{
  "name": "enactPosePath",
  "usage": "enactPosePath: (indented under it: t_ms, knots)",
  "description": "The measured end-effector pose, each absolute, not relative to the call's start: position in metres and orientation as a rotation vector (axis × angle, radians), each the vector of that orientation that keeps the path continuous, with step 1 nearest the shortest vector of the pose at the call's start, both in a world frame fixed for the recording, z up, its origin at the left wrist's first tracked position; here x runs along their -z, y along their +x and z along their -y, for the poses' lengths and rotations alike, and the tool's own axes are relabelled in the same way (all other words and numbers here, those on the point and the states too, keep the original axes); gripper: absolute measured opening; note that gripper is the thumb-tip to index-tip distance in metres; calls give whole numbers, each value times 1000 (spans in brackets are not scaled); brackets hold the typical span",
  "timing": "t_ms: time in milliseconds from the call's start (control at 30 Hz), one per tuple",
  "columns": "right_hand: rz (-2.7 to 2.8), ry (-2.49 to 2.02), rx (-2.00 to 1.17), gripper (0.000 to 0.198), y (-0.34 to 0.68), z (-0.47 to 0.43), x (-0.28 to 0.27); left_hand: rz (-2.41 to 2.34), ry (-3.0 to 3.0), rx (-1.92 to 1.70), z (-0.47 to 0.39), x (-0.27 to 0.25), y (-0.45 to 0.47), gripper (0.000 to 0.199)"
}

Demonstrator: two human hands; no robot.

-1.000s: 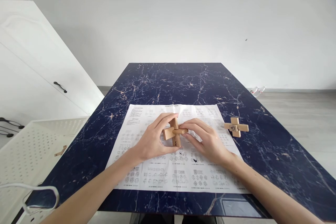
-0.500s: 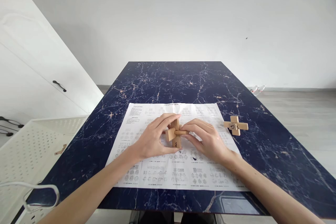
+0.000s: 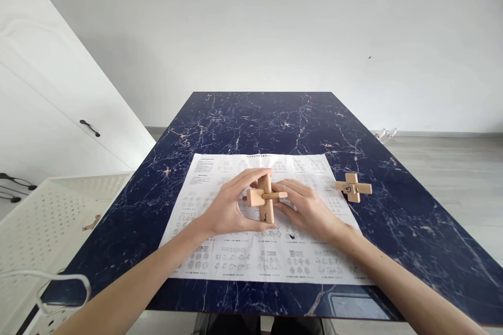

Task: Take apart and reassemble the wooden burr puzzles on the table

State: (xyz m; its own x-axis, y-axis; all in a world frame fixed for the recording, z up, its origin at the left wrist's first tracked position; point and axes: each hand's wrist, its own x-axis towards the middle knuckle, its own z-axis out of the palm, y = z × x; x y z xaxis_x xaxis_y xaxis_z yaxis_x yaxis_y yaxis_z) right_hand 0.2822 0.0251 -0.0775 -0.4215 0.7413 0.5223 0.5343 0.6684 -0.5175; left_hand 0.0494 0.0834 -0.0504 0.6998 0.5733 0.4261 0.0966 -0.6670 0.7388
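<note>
Head view: left fingers (image 3: 255, 173) pinch the wooden burr puzzle (image 3: 268, 213) at near and far ends; right fingers (image 3: 288, 189) flank it, grip hidden from me.

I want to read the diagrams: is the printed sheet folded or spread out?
Spread out: the printed sheet lies open on the blue table, rows of diagrams showing around the wooden puzzle.

Turned a little since the earlier views, the wooden puzzle (image 3: 266, 205) now shows its thin peg (image 3: 278, 195) reaching farther right, in front of the right hand (image 3: 308, 204), which has shifted slightly left.
</note>
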Motion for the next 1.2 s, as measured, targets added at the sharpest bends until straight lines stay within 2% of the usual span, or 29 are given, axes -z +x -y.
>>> enactPosePath:
  t_ms: [167, 700, 933, 1200]
  knots:
    - [2087, -1012, -377, 31, 282, -24, 77, -511, 2160, -883, -84, 49, 50, 96]
    - [2029, -1078, -236, 23, 277, -20, 79, -481, 2152, -898, -85, 47, 48, 99]
    - [2080, -971, -439, 20, 278, -19, 76, -436, 2196, -898, -85, 50, 47, 100]
    - [2079, -989, -414, 23, 281, -21, 76, -399, 2216, -920, -88, 51, 47, 101]
